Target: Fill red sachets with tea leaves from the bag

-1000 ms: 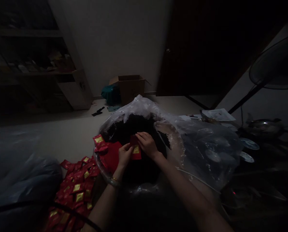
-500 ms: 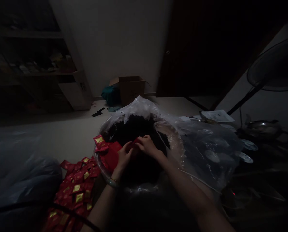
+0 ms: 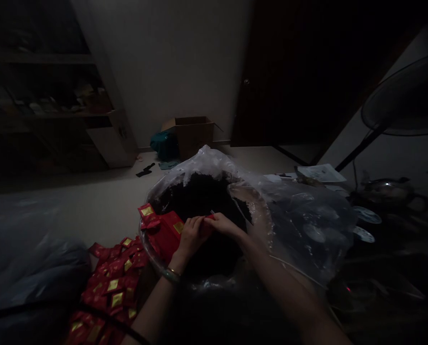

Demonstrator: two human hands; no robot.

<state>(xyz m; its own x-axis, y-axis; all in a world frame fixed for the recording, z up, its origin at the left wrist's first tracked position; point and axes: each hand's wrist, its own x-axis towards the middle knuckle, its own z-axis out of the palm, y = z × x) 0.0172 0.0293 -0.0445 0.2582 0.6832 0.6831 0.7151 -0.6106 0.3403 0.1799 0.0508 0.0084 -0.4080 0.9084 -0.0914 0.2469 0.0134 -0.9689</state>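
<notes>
- Our left hand (image 3: 192,235) and right hand (image 3: 224,224) are both closed on a red packet (image 3: 210,217), so neither's nearer.
- It's right between them, above the dark loose heap (image 3: 207,191); mostly covered, so we can't tell its long axis.
- Yellow labels (image 3: 147,211) on the other red packets (image 3: 166,235) leftward, but no writing we can read, sorry.

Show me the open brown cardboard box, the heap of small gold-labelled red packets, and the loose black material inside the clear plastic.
Open brown cardboard box (image 3: 195,136): head view, its front side.
Heap of small gold-labelled red packets (image 3: 113,282): head view, a packet near its middle.
Loose black material (image 3: 207,194): head view, its far part.
</notes>
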